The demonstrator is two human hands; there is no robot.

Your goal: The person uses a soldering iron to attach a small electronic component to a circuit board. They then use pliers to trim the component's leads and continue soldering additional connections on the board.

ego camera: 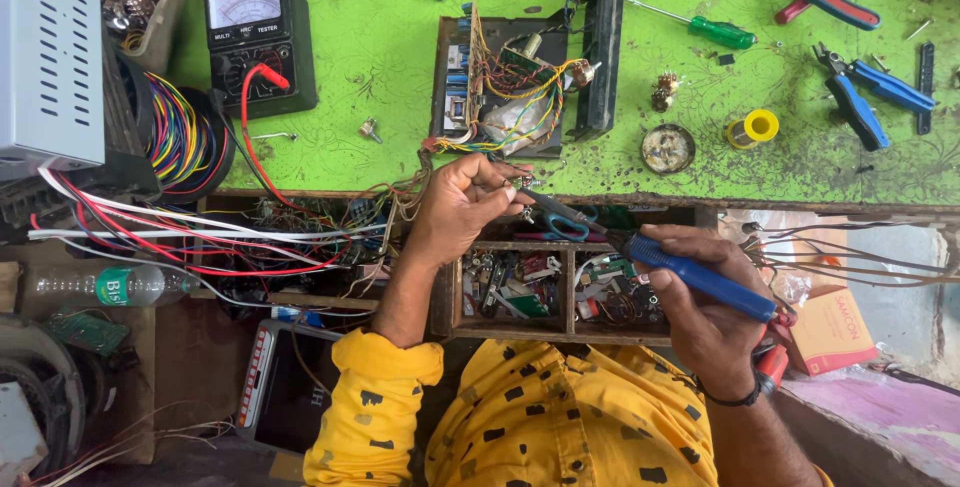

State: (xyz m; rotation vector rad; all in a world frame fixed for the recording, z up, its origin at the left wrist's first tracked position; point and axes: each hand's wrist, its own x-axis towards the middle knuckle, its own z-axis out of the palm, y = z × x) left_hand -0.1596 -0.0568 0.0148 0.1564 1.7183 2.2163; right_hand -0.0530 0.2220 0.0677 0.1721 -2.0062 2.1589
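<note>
A: Bench first. Green table [380, 57] across the top; open circuit chassis [515, 82] with yellow and orange wiring sits mid-table, black analog multimeter [258, 42] well to its left, blue-handled pliers [860, 97] far right.

B: Below the edge?

A: Wooden parts tray [560, 292] in compartments, full of small components, just under both hands. Tangle of red and white wires [180, 232] to its left.

B: Hands?

A: Right hand [715, 312] wrapped closed around a blue-handled soldering iron [650, 257], tip angled up-left. Left hand [465, 202] pinched shut, thumb against fingertips, on a small metal part [522, 185]; too small to identify.

B: Where do they meet?

A: Iron tip touches or sits just beside that part, above the tray's upper edge, just below the chassis. Solder spool [752, 129], yellow, lies well apart on the table.
</note>
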